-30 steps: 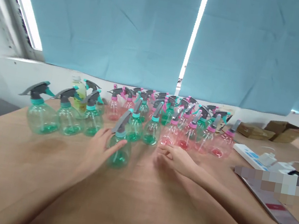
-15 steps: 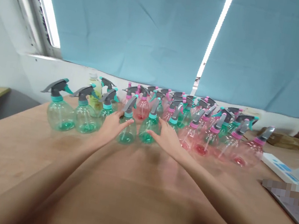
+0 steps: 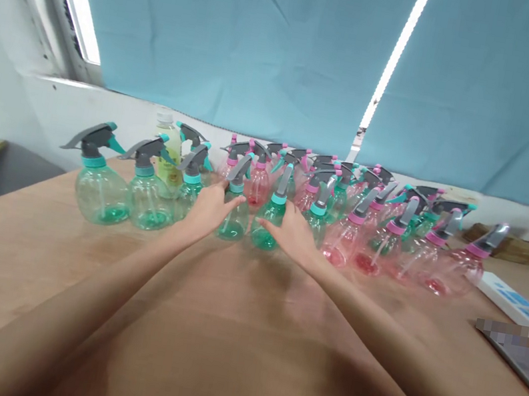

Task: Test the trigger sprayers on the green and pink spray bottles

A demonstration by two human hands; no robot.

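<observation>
Two translucent green spray bottles with turquoise collars and grey heads stand upright side by side at the front of the group. My left hand (image 3: 210, 210) is curled around the left side of one green spray bottle (image 3: 233, 228), its thumb across the front near the collar. Around the right side of the other green spray bottle (image 3: 266, 231) my right hand (image 3: 296, 234) is curved, thumb over its front. The far fingers of both hands are partly hidden. Both bottles rest on the wooden table (image 3: 205, 310), with a narrow gap between them.
More green bottles (image 3: 102, 192) line up to the left, one yellowish capped bottle (image 3: 166, 153) behind. Pink spray bottles (image 3: 339, 239) crowd the right and back. Farther right lie a white and blue box (image 3: 506, 296), brown packages (image 3: 504, 246) and a blurred-out flat item (image 3: 519, 355).
My hands have closed in on the two green bottles, the thumbs now lying across their fronts. The view has shifted slightly; the other bottles keep their arrangement.
</observation>
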